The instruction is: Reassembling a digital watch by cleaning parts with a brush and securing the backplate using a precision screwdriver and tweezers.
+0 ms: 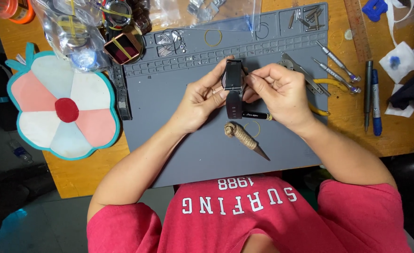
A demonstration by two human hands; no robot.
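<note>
A dark rectangular watch (233, 75) with a black strap hangs over the grey work mat (169, 117). My left hand (202, 98) grips the watch case and strap from the left side. My right hand (279, 91) is pinched at the case's upper right corner, fingertips touching it; whether they hold a small part I cannot tell. A black pen-shaped tool (257, 115) lies under my right hand on the mat.
A rope-wrapped pointed tool (244, 138) and a thin ring (252, 129) lie near me on the mat. Pliers (305, 75) and screwdrivers (338, 63) sit to the right, bags of watches (89, 33) at the back left, a flower-shaped pad (64, 110) at left.
</note>
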